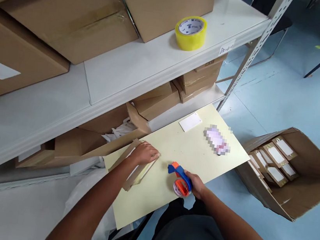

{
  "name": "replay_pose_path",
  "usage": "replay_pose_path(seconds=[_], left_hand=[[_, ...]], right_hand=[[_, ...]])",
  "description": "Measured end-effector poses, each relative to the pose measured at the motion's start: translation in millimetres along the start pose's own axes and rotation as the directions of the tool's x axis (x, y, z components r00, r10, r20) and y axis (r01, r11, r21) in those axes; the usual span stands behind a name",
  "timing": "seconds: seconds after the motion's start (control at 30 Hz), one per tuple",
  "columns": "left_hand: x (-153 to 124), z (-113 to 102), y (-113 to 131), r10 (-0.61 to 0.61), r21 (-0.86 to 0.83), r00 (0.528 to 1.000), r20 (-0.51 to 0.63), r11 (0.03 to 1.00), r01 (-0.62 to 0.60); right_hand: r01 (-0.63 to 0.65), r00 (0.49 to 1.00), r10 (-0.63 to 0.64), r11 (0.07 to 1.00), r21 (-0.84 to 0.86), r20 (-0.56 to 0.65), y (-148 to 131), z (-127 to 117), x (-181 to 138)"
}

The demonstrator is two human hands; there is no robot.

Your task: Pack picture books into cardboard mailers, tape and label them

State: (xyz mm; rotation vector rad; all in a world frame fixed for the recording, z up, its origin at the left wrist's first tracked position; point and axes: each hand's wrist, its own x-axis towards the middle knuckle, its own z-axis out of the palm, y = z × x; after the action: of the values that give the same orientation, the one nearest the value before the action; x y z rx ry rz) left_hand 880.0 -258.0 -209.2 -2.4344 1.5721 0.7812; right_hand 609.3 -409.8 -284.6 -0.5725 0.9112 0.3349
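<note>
My left hand (145, 153) lies over a small cardboard box (132, 180), with its fingers curled around the box's far right end. The box rests on the pale yellow tabletop (161, 202), and my forearm hides part of it. In my right hand (196, 185) is a blue and orange tape dispenser (184, 175), gripped by its handle above the table's near edge. Its tape roll hangs low and its blue and orange head points left, apart from the box. A white card (190, 122) and a blurred-out phone-like item (216, 140) lie farther back on the table.
Behind the table runs a grey shelf rack (118, 75) with large cartons (70, 17) and a yellow tape roll (190, 33). Open boxes fill the lower shelf. On the floor at right, a big open carton (306, 190) holds several small labelled boxes (276, 155).
</note>
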Motion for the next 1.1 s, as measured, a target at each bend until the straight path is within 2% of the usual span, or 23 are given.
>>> replay_pose_path(seconds=[0.03, 0.07, 0.13, 0.23, 0.33, 0.43, 0.5, 0.63, 0.77, 0.87, 1.1], left_hand=[[2.1, -1.1, -1.7, -0.128, -0.019, 0.992, -0.010, 0.992, 0.128], [3.7, -2.0, -4.1, -0.271, -0.036, 0.962, -0.030, 0.962, 0.270], [5.1, -1.7, -9.9, -0.516, -0.067, 0.855, -0.056, 0.856, 0.512], [3.7, 5.3, -17.0, -0.688, -0.093, 0.723, -0.064, 0.725, 0.683], [-0.3, 16.2, -16.2, -0.768, -0.131, 0.640, -0.040, 0.639, 0.758], [-6.4, 22.3, -10.4, -0.781, -0.159, 0.625, -0.017, 0.619, 0.769], [-11.2, 21.6, -7.7, -0.765, -0.186, 0.644, -0.009, 0.634, 0.750], [-18.2, 16.3, -8.3, -0.729, -0.319, 0.684, -0.004, 0.650, 0.690], [-16.5, 21.1, -10.2, -0.757, -0.339, 0.653, -0.031, 0.623, 0.705], [-12.8, 30.3, -9.8, -0.757, -0.316, 0.647, -0.086, 0.637, 0.703], [-8.4, 37.9, -7.6, -0.740, -0.313, 0.658, -0.139, 0.664, 0.679]], right_hand=[[-0.007, 1.000, 0.007, 1.000, -0.001, -0.009, -11.2, 5.6, 7.6], [-0.013, 1.000, 0.013, 1.000, 0.002, -0.007, -22.7, 12.3, 15.7], [-0.017, 1.000, 0.017, 1.000, -0.003, 0.009, -42.3, 28.2, 31.4], [-0.046, 0.999, 0.045, 0.996, -0.077, -0.013, -48.7, 49.8, 47.1], [-0.101, 0.995, 0.102, 0.993, -0.067, 0.010, -24.5, 57.8, 48.3], [-0.083, 0.996, 0.083, 0.996, -0.013, 0.041, 5.7, 54.0, 41.7], [-0.037, 0.999, 0.038, 0.999, -0.030, 0.027, 16.1, 50.6, 38.8], [-0.033, 0.997, 0.035, 0.999, -0.041, 0.062, 11.8, 49.8, 38.5], [-0.084, 0.982, 0.090, 0.996, -0.041, 0.168, 5.4, 52.2, 32.8], [-0.120, 0.964, 0.123, 0.992, -0.026, 0.235, 13.8, 49.8, 21.8], [-0.137, 0.979, 0.139, 0.990, -0.028, 0.150, 56.2, 14.9, -17.3]])
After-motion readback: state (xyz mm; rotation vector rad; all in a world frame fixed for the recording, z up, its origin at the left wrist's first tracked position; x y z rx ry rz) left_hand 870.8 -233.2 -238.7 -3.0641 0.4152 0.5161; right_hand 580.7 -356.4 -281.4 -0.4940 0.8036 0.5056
